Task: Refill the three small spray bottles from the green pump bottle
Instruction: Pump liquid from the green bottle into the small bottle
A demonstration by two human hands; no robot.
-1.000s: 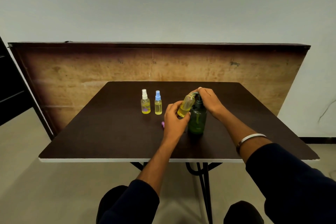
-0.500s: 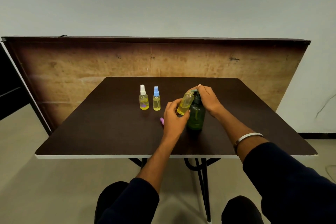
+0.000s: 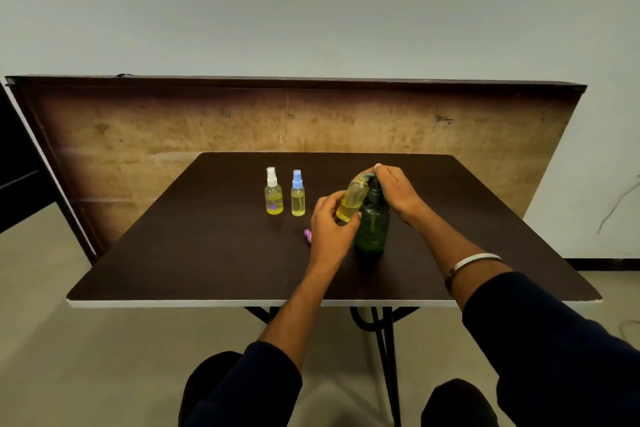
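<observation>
**Third bottle at the spout: mouth-to-nozzle alignment**

We note the open spray bottle [image 3: 351, 199] held off the table [image 3: 173, 253] in the left hand [image 3: 329, 225], fingers and thumb curled round its lower half. Its long axis tilts up and to the right, so the mouth sits just beside the spout of the green pump bottle [image 3: 372, 222]. Whether the mouth touches the spout we cannot tell.

The right hand [image 3: 394, 189] rests over the pump head, fingers curved down on it. The pump bottle stands upright on the table, right of centre, touching or nearly touching the left hand. The two hands are close together, the right slightly farther and higher.

We judge the next press depends on the mouth staying directly under the nozzle; a slip leftward would spill liquid down the outside.

Two capped bottles, white-capped [image 3: 273, 196] and blue-capped [image 3: 298, 198], stand upright to the left, well apart from the hands. A small pink cap [image 3: 307, 234] lies near the left hand.
</observation>
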